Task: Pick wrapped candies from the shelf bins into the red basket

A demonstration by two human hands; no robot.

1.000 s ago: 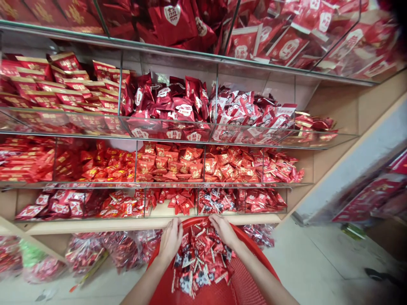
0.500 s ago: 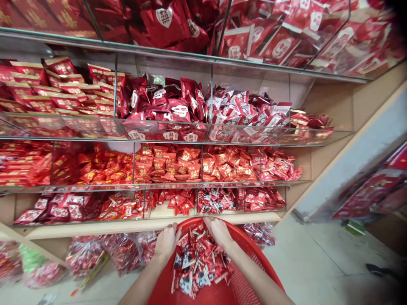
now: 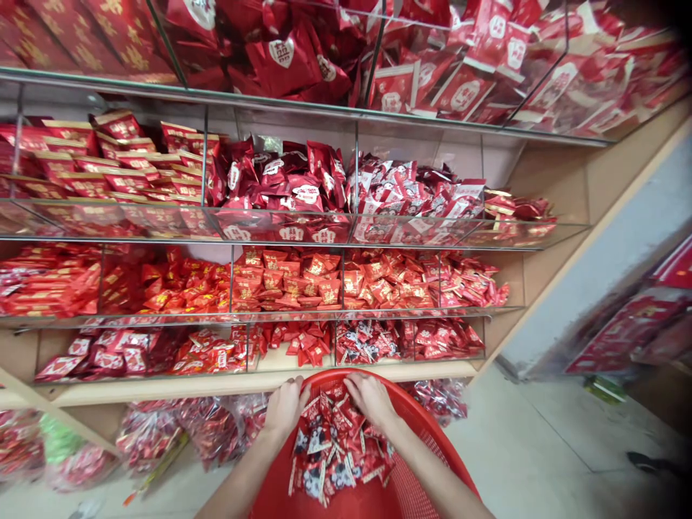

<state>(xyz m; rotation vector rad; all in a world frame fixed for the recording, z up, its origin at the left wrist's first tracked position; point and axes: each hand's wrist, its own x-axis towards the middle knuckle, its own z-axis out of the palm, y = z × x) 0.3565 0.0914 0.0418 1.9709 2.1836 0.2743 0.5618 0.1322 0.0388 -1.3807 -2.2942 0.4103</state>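
A red plastic basket (image 3: 443, 450) with perforated sides is below me, its far rim against the front board of the shelf. Inside it lies a heap of small red and white packets (image 3: 340, 447), some printed with black-and-white figures. My left hand (image 3: 285, 407) is closed on the basket's rim at the far left. At the far side, slightly right of centre, my right hand (image 3: 370, 400) has its fingers curled over the same rim. Both thumbs and some fingertips are partly hidden.
A shelf unit with glass dividers (image 3: 357, 169) holds red packets in several rows. The wooden front board (image 3: 162, 391) runs just beyond the basket. Filled clear bags (image 3: 148, 436) stand underneath. Tiled floor (image 3: 535, 440) lies to the right, with red packages (image 3: 621, 328) by the wall.
My view has shifted slightly, so the upper shelves appear a little lower and displaced sideways. Both hands stay at the basket's rim, and the right fingers sit slightly lower in view.
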